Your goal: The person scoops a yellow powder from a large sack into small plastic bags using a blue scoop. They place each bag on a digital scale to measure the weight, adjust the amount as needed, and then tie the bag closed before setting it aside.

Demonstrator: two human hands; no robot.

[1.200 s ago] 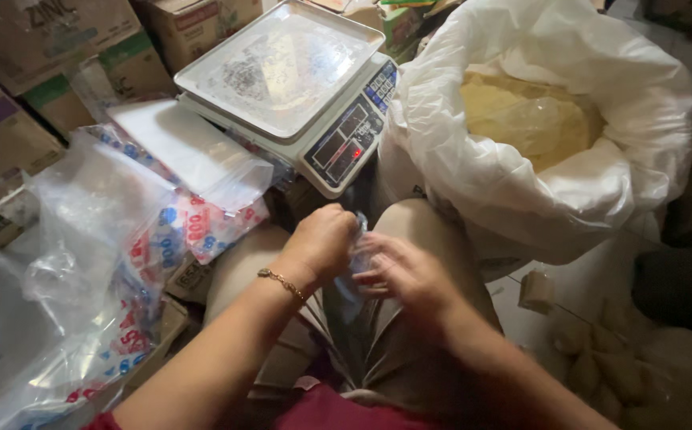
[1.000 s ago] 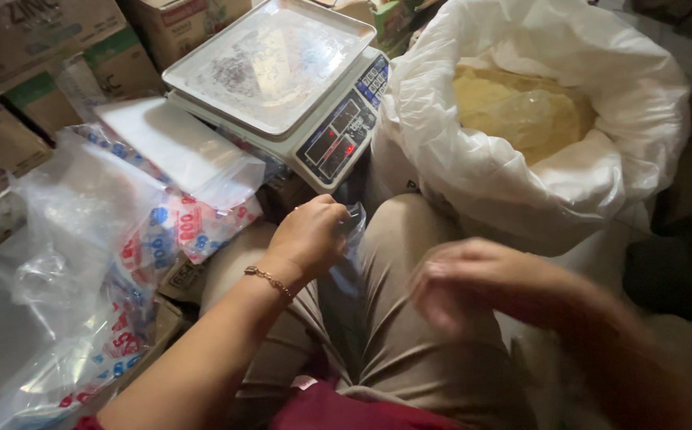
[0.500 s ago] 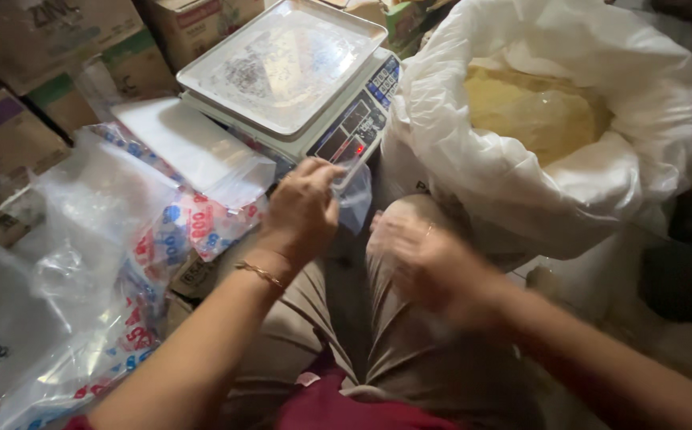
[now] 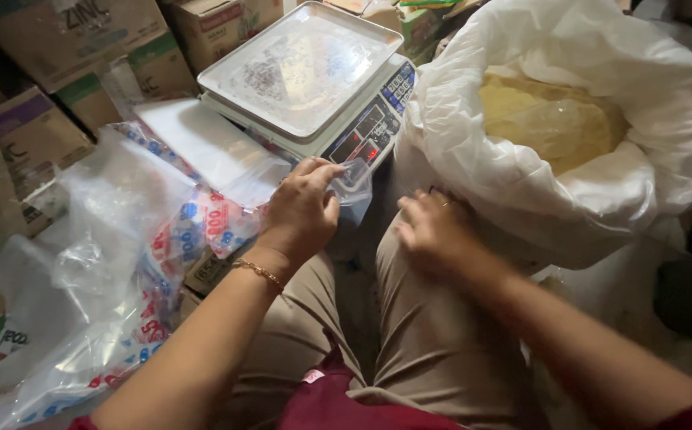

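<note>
A seated person's lap in tan trousers [image 4: 433,342] fills the near view, both bare forearms reaching forward over it. The left hand [image 4: 302,211], a thin gold bracelet [image 4: 258,273] at its wrist, pinches a small clear plastic bag [image 4: 354,181] between thumb and fingers, just in front of a digital weighing scale [image 4: 314,80]. The right hand [image 4: 433,227] hovers right of that bag, fingers loosely spread and holding nothing, close against a large white sack [image 4: 601,199]. The sack stands right of the scale, open, with yellowish powder [image 4: 549,119] inside. Left of the scale lie heaped clear bags with red and blue print [image 4: 123,255]. Cardboard boxes [image 4: 67,40] stand behind the scale.
</note>
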